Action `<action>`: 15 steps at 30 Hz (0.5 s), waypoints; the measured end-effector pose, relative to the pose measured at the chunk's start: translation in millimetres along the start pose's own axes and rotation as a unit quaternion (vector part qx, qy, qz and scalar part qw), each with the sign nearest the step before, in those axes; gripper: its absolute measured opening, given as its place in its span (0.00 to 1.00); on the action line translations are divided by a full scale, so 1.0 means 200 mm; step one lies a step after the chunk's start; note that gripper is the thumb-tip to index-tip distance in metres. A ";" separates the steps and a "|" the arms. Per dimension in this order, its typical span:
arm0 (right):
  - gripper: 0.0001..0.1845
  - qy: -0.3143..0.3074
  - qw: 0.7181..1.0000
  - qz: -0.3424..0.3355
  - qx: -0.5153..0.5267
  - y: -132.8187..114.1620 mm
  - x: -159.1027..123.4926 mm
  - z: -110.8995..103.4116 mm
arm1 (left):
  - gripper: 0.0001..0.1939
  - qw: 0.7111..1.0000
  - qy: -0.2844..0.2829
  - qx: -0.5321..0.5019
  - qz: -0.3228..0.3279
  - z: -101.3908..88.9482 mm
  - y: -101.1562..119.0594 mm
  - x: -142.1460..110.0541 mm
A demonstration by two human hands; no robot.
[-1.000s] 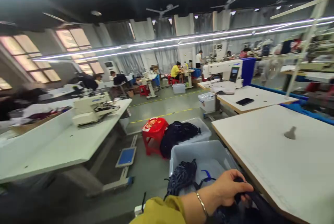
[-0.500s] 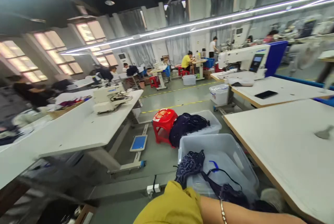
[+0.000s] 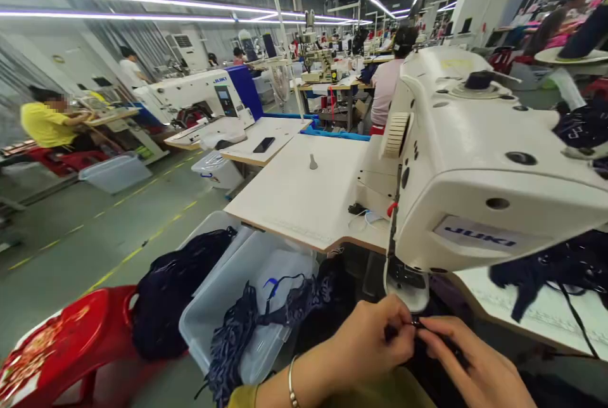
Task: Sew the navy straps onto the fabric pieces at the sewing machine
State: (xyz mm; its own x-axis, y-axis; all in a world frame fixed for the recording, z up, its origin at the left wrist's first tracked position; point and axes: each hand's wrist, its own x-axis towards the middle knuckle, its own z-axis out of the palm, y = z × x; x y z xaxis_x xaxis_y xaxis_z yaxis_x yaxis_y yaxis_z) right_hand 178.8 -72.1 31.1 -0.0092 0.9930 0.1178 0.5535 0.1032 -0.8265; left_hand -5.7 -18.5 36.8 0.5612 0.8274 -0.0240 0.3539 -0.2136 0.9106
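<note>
Just below the sewing arm of a white JUKI sewing machine [image 3: 475, 161], my left hand [image 3: 375, 338] pinches a thin dark strap [image 3: 418, 324]. My right hand [image 3: 479, 363] closes its fingertips on the same strap, close to the left fingers. Dark cloth hangs below my hands, and much of it is hidden by them. To the left, a clear plastic bin [image 3: 204, 325] holds navy garments [image 3: 232, 338] with straps draped over its rim. More navy garments [image 3: 565, 268] lie on the right side of the machine table.
A red stool [image 3: 90, 332] and a dark garment pile [image 3: 175, 287] stand at lower left. The white table [image 3: 289, 186] carries a small grey metal piece [image 3: 313, 162]. A phone [image 3: 264, 144] lies on a table beyond. Other people sit at machines farther off.
My view has swung right, from the aisle to the sewing machine. Both hands now show, holding the strap together; before, only one forearm with a bracelet was in view.
</note>
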 end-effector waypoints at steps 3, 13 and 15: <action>0.09 -0.005 0.999 0.006 0.033 -0.04 0.00 0.02 | 0.03 0.999 0.024 0.036 0.007 0.02 -0.02 0.01; 0.23 -0.104 0.957 0.187 0.196 -0.05 0.00 0.04 | 0.07 0.954 -0.079 0.238 0.163 -0.03 -0.01 -0.03; 0.21 -0.099 0.966 0.179 0.161 -0.05 -0.02 0.03 | 0.07 0.957 -0.087 0.233 0.150 -0.03 0.00 -0.02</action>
State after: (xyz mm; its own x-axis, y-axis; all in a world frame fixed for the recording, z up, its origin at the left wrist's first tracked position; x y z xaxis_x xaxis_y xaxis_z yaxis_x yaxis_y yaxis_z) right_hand 167.8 -76.2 34.8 -0.0408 0.9566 -0.2887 0.2632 -0.2684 -0.9267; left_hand -12.4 -18.6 39.4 0.7910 0.6029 0.1039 0.4302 -0.6689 0.6062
